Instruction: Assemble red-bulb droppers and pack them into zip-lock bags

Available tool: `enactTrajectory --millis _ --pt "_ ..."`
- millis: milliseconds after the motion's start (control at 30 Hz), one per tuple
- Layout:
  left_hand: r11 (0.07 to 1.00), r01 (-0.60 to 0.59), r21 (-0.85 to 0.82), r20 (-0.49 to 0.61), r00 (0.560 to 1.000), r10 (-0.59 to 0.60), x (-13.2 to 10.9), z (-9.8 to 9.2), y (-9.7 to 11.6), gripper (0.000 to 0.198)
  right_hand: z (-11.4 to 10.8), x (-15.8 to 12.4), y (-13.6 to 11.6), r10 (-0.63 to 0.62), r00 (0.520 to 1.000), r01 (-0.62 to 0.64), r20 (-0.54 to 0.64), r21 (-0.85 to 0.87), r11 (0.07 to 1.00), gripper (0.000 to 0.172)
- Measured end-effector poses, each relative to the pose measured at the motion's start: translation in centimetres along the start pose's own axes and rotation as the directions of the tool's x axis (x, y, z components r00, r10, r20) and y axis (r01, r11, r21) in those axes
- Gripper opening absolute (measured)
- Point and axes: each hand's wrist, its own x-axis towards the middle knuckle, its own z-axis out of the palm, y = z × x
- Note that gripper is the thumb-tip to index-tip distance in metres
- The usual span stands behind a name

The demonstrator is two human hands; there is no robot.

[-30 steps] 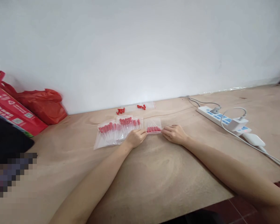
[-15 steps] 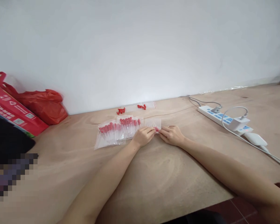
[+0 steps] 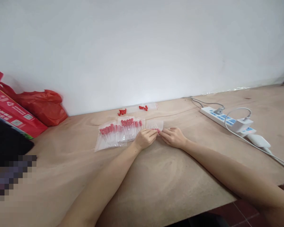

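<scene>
A small clear plastic bag (image 3: 156,124) lies on the table with droppers inside, their red rubber bulbs (image 3: 158,130) towards me. My left hand (image 3: 146,139) has its fingers closed on the bag's near edge from the left. From the right, my right hand (image 3: 174,137) pinches the same edge close beside the bulbs. Fingers cover part of this edge. Left of my left hand, two more clear bags overlap: a front bag (image 3: 101,142) and a rear bag (image 3: 130,130), both holding several red-bulbed droppers with pale, thin stems.
Loose red bulbs (image 3: 122,112) lie near the wall beside a flat clear bag (image 3: 152,106) with more bulbs. To the right sits a white power strip (image 3: 211,114) with a charger (image 3: 242,125) and cables. A red plastic bag (image 3: 46,105) and a red printed bag (image 3: 19,115) stand left.
Both hands stay at the bag's near edge with small finger movements; the right fingers have shifted slightly left, over the bulbs. The view has moved a little.
</scene>
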Motion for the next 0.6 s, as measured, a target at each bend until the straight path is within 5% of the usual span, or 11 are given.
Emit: enactTrajectory --millis 233,600 --pt "0.997 -0.060 0.039 -0.034 0.998 0.061 0.30 -0.20 0.06 0.018 0.13 0.00 0.11 -0.077 0.990 0.072 -0.120 -0.043 0.996 0.024" --pt "0.987 -0.047 0.152 -0.019 0.999 0.050 -0.26 -0.63 -0.75 0.017 0.23 -0.80 0.91 0.037 0.999 -0.038 -0.034 -0.025 0.999 0.022"
